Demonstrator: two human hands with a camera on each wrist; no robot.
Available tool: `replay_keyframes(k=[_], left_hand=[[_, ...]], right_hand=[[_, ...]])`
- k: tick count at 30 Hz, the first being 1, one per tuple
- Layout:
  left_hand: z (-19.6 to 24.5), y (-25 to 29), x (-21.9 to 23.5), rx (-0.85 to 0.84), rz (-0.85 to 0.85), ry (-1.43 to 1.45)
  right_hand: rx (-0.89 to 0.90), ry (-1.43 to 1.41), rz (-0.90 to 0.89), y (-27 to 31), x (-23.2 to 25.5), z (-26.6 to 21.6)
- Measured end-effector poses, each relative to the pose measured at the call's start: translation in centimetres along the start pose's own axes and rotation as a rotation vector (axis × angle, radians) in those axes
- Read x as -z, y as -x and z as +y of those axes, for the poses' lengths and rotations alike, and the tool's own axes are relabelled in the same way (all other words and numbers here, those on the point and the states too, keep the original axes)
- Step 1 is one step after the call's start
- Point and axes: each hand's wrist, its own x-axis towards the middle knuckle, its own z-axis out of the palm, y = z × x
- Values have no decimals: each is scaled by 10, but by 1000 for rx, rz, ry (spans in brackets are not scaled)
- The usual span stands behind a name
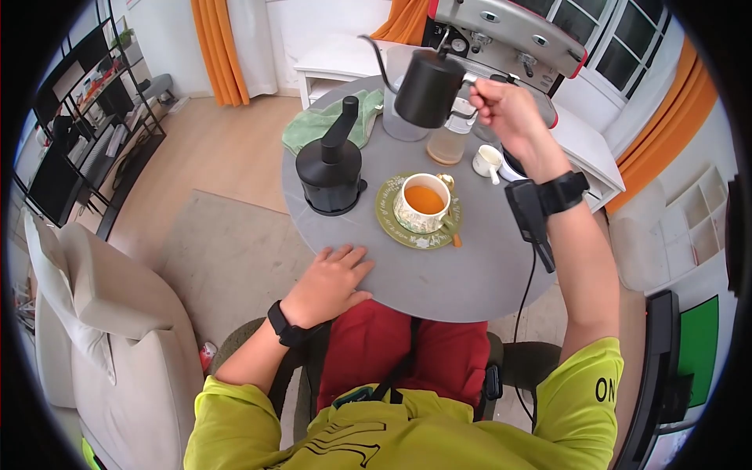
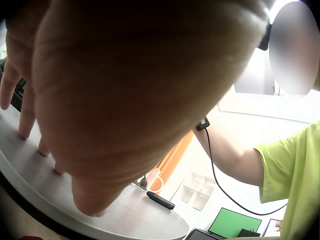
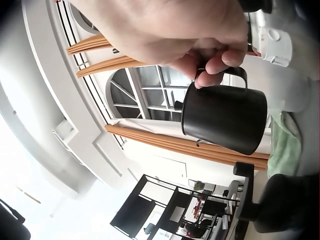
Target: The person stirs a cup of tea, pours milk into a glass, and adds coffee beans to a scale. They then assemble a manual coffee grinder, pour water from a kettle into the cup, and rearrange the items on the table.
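Note:
My right hand (image 1: 511, 117) grips the handle of a black gooseneck kettle (image 1: 428, 90), held up over the far side of the round grey table (image 1: 439, 286). In the right wrist view the kettle (image 3: 225, 117) hangs below curled fingers. Under it stands a glass carafe (image 1: 448, 147) with a little brown liquid. My left hand (image 1: 329, 286) rests on the table's near left edge, fingers spread, holding nothing. Nearest to it are a black hand-cranked device (image 1: 329, 176) and a patterned cup (image 1: 423, 207) of orange-brown liquid on a green saucer (image 1: 389, 223).
Behind the crank device lies a green cloth (image 1: 296, 135), beside a translucent container (image 1: 401, 117). A small white cup (image 1: 487, 160) stands right of the carafe. An espresso machine (image 1: 509, 35) sits beyond the table. From my right wrist a cable (image 1: 526, 301) hangs down.

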Motion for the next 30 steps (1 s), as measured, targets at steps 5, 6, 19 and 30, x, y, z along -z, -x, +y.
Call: replay_keyframes(k=[5,6,19,30], left_hand=[[-1,0,-1,7,9,5],[-2,0,-1,8,8,8],[-5,-1,1,11,-14,65],[-6,-2,4,12,-20,102]], right_hand=[[-133,93,-20,-23,-17,38],[-163,119,-18,-25,-19,45],[-381,225,-212,-51,-31,110],[-398,198,-170,-63,-25,129]])
